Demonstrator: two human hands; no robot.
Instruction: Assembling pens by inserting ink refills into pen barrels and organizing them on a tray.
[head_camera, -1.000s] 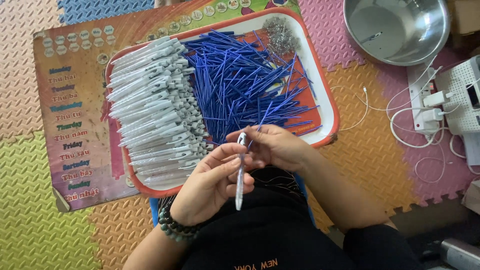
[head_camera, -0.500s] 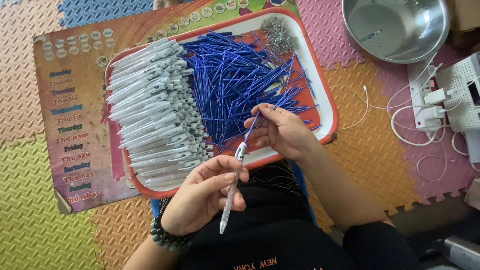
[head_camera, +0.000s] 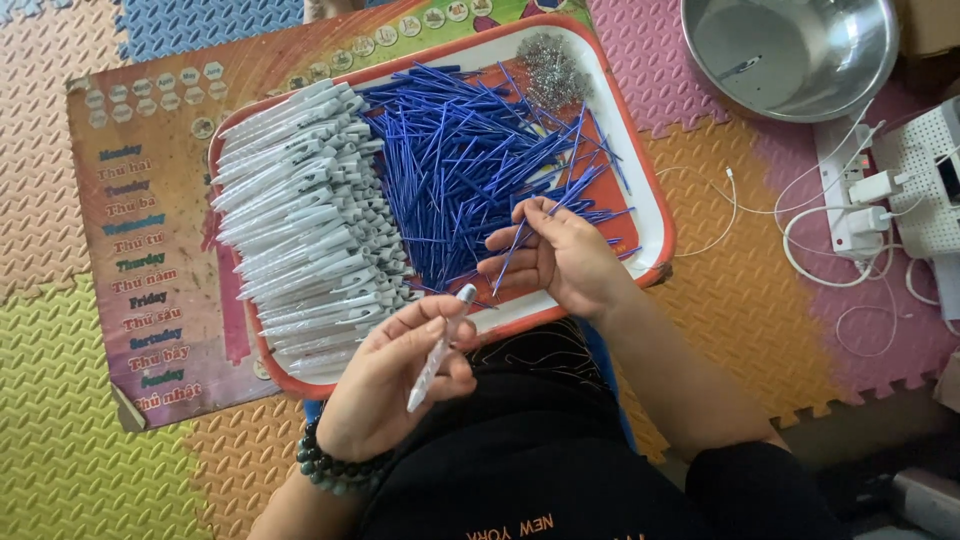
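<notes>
My left hand (head_camera: 392, 378) holds a white pen barrel (head_camera: 440, 347) tilted, its open grey end pointing up toward the tray. My right hand (head_camera: 560, 255) pinches a thin blue refill (head_camera: 512, 252) just above the tray's front edge, a little apart from the barrel. An orange-rimmed white tray (head_camera: 655, 215) carries a stack of white pen barrels (head_camera: 300, 230) on its left, a heap of blue refills (head_camera: 470, 160) in its middle and a small pile of metal springs (head_camera: 550, 68) at its far corner.
The tray rests on a printed poster (head_camera: 140, 250) over coloured foam floor mats (head_camera: 60, 420). A steel bowl (head_camera: 790, 50) stands at the upper right. A white power strip (head_camera: 850, 200) with chargers and loose white cables lies at the right.
My right hand moved away from the barrel up to the tray with a blue refill pinched in it. The left hand kept the barrel and tilted it more to the right.
</notes>
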